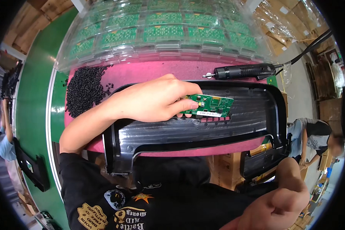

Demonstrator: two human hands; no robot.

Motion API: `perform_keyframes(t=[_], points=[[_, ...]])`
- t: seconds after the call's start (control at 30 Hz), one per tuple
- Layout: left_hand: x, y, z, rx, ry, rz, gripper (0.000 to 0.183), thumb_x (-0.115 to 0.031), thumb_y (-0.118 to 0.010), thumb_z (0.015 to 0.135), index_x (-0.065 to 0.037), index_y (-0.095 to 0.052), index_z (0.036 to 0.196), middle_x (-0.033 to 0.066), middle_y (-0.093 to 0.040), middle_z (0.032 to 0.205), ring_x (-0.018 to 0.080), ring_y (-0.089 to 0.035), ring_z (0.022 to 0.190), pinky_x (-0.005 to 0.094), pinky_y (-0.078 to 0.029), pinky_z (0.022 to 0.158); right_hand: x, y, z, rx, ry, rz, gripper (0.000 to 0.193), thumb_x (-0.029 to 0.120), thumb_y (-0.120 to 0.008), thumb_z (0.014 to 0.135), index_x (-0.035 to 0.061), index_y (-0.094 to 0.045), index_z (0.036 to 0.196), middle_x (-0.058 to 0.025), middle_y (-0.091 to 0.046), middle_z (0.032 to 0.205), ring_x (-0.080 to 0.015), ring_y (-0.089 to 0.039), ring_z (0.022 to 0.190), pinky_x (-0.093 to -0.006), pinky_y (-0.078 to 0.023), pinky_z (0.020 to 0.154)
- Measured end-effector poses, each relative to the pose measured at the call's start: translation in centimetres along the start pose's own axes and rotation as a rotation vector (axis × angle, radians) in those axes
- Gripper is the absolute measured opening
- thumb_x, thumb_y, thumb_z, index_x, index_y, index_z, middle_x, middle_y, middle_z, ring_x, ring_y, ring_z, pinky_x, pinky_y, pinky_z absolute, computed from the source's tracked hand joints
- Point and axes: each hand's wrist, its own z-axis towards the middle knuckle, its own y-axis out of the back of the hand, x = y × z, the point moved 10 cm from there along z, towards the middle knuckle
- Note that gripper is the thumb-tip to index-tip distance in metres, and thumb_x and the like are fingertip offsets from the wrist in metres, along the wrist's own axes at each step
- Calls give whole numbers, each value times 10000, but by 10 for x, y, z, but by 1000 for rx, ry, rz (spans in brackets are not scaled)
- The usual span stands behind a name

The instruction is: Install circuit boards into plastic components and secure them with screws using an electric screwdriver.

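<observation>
My left hand (153,100) pinches a green circuit board (220,103) at its left end, between thumb and fingers. The board carries small components and a white label along its near edge. Beneath it lies a long black plastic housing (172,134), open side up, with raised walls. A short row of dark pink blocks (215,119) shows just below the board; whether it belongs to the board or the housing I cannot tell. At the lower right, away from the housing, my right hand (283,201) is raised with its fingers curled; what they hold, if anything, is hidden.
Small black screws (84,90) lie heaped on the pink mat (142,69) at left. A black electric screwdriver (243,71) rests behind the housing. Clear trays of green boards (163,32) stand at the back. Another black housing (262,163) is at right. Other people sit on both sides.
</observation>
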Motion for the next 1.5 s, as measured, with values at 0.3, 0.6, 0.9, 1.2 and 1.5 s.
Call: perform_keyframes(t=[0.3,0.6,0.9,1.2,1.5], points=[[3,-3,3,12,17,6,197,-107,-567,952,46,-593,1075,140,-705,824,228,-700,725,340,-548,670,-3,-1,-8,-20,87,-27,376,139,-635,852,211,-366,599,64,-360,595,-104,-350,557,-252,-239,484],[3,-6,6,48,14,-3,218,-112,-548,961,46,-591,1105,139,-698,818,225,-694,712,339,-548,661,1,-8,-18,119,11,-55,255,223,-612,932,92,-521,733,13,-525,649,-192,-510,618,-321,-373,483],[2,-7,2,48,64,-66,224,-150,-516,988,20,-580,1118,94,-701,808,146,-652,640,263,-501,510,-95,-70,-100,96,-664,-52,459,216,-754,686,50,-599,1085,-90,-571,979,-264,-565,837,-373,-448,743],[10,-9,-1,34,200,-286,222,-188,-504,1009,-6,-602,1090,48,-681,798,94,-622,656,241,-499,513,-107,-92,-127,-126,-730,58,569,193,-831,646,10,-599,1132,-131,-618,1038,-306,-607,928,-385,-496,785],[-9,10,1,-258,-79,112,594,-98,-813,721,-9,-565,1253,101,-633,1114,165,-651,790,266,-552,571,-132,-93,-166,-210,-946,290,574,78,-878,608,16,-610,1112,-125,-642,1065,-283,-632,978,-356,-511,850]])
